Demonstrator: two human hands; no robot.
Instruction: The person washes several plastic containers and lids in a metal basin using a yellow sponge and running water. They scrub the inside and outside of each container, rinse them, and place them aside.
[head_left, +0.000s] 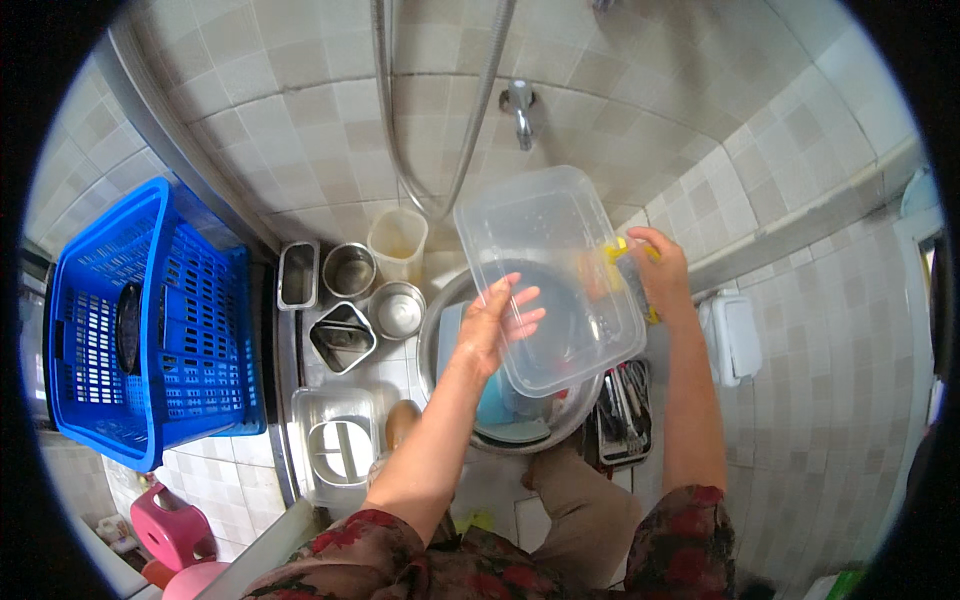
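Observation:
My left hand (496, 322) grips the near left edge of a clear plastic container or lid (555, 270), its fingers showing through the plastic. My right hand (660, 274) holds a yellow and grey scrubbing sponge (626, 277) at the right edge of that plastic piece. Beneath it stands a large round metal basin (427, 352). Inside the basin are a light blue piece (493, 401) and other items, partly hidden by the plastic.
Metal containers (349, 271) and a cloudy plastic jug (397, 244) stand left of the basin. Farther left is a blue basket (157, 315). A tray of cutlery (626, 412) lies right of the basin. A tap (520, 112) and a shower hose (480, 97) are at the wall.

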